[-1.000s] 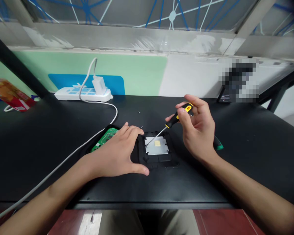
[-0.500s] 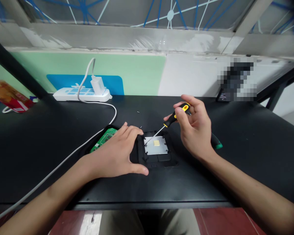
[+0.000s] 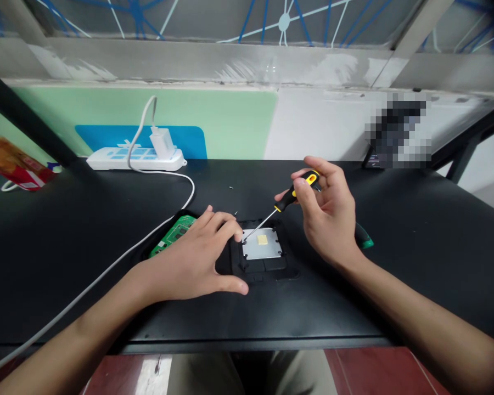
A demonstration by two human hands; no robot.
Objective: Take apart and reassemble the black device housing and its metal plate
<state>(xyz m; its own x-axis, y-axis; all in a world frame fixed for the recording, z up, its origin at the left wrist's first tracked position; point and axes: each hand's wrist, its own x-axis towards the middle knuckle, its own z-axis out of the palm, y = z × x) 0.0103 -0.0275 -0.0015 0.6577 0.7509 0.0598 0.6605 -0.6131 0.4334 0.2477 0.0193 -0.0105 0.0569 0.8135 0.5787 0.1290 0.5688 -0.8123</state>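
Observation:
My right hand (image 3: 329,211) is closed round the black and yellow handle of a screwdriver (image 3: 286,201). Its thin shaft slants down left, and the tip meets the left edge of a silver metal plate (image 3: 253,252), near a corner. That plate, with a pale yellow pad (image 3: 262,240) on it, sits inside a black plastic housing (image 3: 290,272) lying flat. My left hand (image 3: 197,255) grips the housing's left side, thumb at the near edge and fingers at the far edge. Under and left of that hand shows a green circuit board (image 3: 170,235) in a black shell, partly hidden.
Two small screws lie behind the housing, one a screw (image 3: 231,187) farther back. A green-tipped dark handle (image 3: 366,241) is partly behind my right hand. A white cable (image 3: 119,258) crosses the left side from a power strip (image 3: 107,159). A red-brown packet (image 3: 18,164) stands far left.
My left index finger has shifted slightly right, nearer the screwdriver tip. The screwdriver and my right hand stay almost in place; the whole view has drifted a little.

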